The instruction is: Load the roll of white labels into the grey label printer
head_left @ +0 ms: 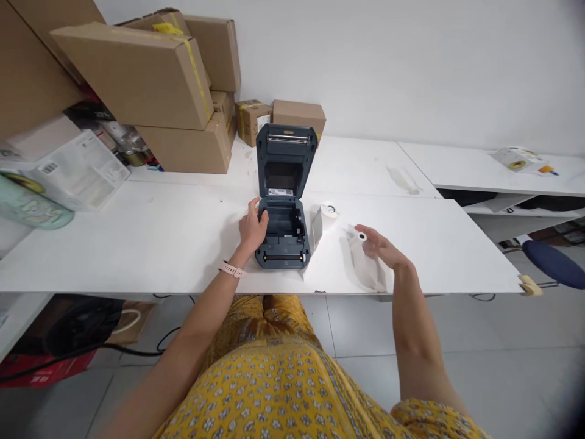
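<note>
A dark label printer stands on the white table with its lid raised and its inner bay exposed. My left hand grips the printer's left edge near the hinge, thumb over the rim. To the right of the printer is a white paper roll with a loose strip hanging toward the front edge. My right hand is closed around the side of a smaller white roll, whose paper tail trails down to the table's front edge.
Cardboard boxes are stacked at the back left, with two smaller ones behind the printer. A green bottle and a clear plastic box stand far left. A blue stool is beyond the table's right end.
</note>
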The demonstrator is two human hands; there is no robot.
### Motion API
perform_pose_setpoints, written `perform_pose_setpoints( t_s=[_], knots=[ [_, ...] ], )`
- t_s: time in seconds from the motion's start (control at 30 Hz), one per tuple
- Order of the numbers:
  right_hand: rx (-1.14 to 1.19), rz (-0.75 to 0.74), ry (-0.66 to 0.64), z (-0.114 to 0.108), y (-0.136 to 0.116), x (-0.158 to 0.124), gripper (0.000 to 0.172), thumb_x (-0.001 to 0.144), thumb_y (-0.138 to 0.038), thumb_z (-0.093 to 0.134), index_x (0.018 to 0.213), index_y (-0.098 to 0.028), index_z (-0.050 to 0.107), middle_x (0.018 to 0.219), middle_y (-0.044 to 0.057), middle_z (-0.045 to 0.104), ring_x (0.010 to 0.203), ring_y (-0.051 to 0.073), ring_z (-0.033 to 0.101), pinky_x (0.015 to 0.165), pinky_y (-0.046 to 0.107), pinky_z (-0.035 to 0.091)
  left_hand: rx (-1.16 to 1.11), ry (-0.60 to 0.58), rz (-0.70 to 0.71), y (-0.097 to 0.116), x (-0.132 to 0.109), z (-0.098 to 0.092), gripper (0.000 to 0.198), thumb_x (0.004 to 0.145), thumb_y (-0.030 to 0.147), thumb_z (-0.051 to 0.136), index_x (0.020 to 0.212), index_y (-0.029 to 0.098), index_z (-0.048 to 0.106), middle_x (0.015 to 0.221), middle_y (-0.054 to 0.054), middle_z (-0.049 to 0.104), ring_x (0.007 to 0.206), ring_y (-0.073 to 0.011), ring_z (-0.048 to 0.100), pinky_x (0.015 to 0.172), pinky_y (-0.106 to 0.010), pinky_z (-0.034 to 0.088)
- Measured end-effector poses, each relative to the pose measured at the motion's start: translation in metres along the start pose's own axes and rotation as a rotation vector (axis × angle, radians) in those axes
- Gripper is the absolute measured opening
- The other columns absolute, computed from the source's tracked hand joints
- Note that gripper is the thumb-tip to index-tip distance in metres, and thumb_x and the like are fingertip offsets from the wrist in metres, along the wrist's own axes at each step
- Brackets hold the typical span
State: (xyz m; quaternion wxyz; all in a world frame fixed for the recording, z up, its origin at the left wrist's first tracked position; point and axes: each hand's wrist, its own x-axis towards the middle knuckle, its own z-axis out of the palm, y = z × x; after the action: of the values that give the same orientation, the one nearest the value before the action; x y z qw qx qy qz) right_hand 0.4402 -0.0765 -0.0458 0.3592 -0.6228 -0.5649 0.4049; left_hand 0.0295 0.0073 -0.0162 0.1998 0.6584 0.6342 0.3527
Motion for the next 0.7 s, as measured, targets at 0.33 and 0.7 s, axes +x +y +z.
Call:
perform_pose_setpoints(
  t_s=[0.33,0.7],
  knots=[
    [0.167,-0.307,-0.203,0.065,-0.113,0.010,0.053,0.086,-0.049,0.071,0.130,-0.022,0.060,0.112,0.010,0.075,0.097,0.023,0.070,0.085,0.037,0.055,-0.125,0.019,-0.045,-0.001,-0.003,-0.002,0.045,0.095,0.032,0.053,0.139,0.023,0.051,0.125,-0.012,0.075,0.121,-0.0280,0.069,0.105,-0.045,0.048],
    [-1.105,-0.412,-0.667,0.191,-0.201,0.085,0.043,0.093,-0.024,0.063,0.136,-0.019,0.061,0.126,0.016,0.073,0.114,0.033,0.070,0.087,0.036,0.053,-0.186,0.015,-0.092,0.002,-0.006,-0.007,0.045,0.094,0.034,0.056,0.138,0.024,0.052,0.126,-0.010,0.075,0.118,-0.0271,0.070,0.105,-0.043,0.049]
  ],
)
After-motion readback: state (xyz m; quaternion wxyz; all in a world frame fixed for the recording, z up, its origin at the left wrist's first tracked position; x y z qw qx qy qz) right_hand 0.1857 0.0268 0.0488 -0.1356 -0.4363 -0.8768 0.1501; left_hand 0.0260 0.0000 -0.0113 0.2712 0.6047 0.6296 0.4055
